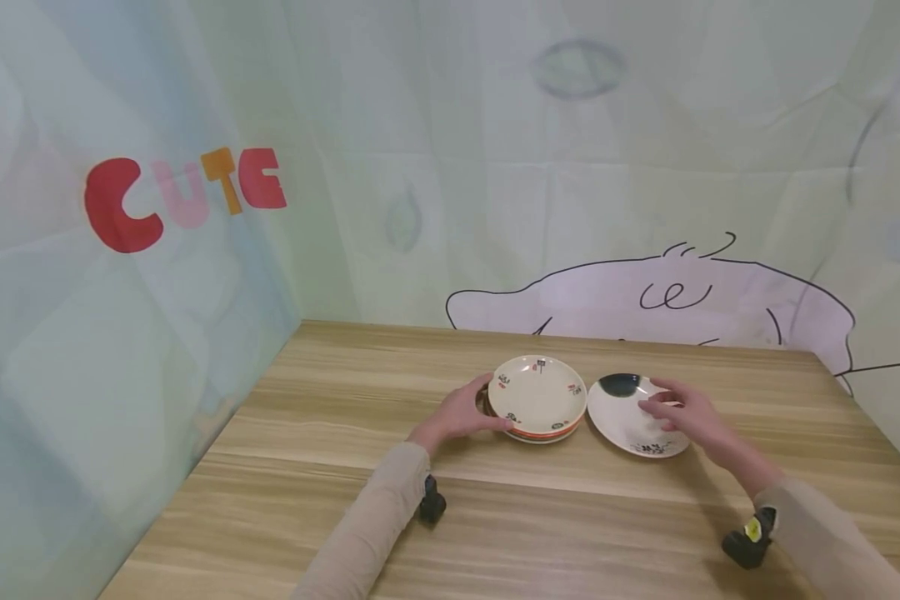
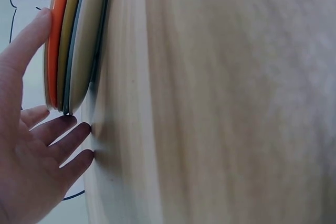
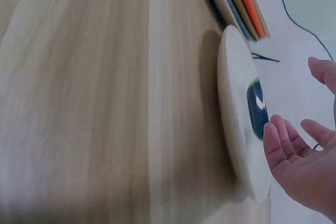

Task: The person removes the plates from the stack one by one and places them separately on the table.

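A stack of several plates (image 1: 537, 396) stands on the wooden table; its top plate is cream with small printed figures around the rim. Orange, mustard, teal and cream edges show in the left wrist view. At the stack's left side is my left hand (image 1: 461, 412), its thumb (image 2: 37, 32) touching the rim and its other fingers spread beside and below the edge. A single white plate (image 1: 630, 421) with a dark patch and small dark drawings lies right of the stack. Over its right part hovers my right hand (image 1: 692, 417), fingers loosely bent, holding nothing.
The wooden table (image 1: 540, 533) reaches back to a printed cloth backdrop (image 1: 435, 208) with a cartoon outline. Another cloth with the letters CUTE hangs at the left. A black wrist camera (image 1: 750, 537) is on the right arm, another (image 1: 431, 500) on the left.
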### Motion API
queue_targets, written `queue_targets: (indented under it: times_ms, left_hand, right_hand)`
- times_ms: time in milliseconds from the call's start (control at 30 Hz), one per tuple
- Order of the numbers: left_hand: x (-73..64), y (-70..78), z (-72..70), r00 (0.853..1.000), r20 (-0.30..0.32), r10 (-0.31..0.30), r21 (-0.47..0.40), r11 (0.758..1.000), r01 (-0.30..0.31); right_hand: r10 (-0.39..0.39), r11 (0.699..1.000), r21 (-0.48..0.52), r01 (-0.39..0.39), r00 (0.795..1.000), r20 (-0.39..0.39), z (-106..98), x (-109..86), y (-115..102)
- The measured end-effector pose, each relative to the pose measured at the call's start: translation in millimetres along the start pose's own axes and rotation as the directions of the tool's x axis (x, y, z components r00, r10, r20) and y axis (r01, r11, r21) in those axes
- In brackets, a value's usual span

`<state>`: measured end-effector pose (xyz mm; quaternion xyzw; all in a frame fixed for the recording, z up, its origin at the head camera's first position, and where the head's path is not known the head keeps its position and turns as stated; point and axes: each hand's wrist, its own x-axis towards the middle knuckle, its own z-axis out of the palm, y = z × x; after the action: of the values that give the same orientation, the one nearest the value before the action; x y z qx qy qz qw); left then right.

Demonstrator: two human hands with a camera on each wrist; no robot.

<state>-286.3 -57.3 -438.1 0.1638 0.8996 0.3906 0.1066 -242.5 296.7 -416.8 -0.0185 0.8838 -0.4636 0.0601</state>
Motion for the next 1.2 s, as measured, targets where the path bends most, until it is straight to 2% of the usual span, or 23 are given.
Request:
queue_targets:
  times_ms: [233,500,733,900,1200]
  left_hand:
    - [-1.4,1.6,-0.1,1.000,0.002,0.004,-0.002,1.000,-0.004]
    - [0.3,0.4,1.4,1.000,0.006,0.001,-0.014,1.000,-0.001]
    - [1.8,0.6,-1.6,1.000,0.000,0.003,0.021,1.000,-0.003]
    - [1.1,1.1,-4.2,1.000,0.007,0.009,0.024,1.000,-0.010]
    - [-0.8,1.5,-3.4,1.000,0.008,0.011,0.013,1.000,-0.012]
  right_hand:
    - [-0.052,0.998,0.040,0.052,0.999,0.013,15.4,11.5,-12.8]
    - [-0.083,0.996,0.038,0.082,0.996,0.025,32.3,22.1,-21.3]
    - [-0.120,0.992,0.033,0.119,0.991,0.051,47.6,28.9,-30.4]
    - [-0.117,0.993,0.008,0.117,0.991,0.060,57.5,30.6,-34.1]
    - [-0.096,0.994,-0.050,0.097,0.995,0.011,70.1,35.5,-40.0]
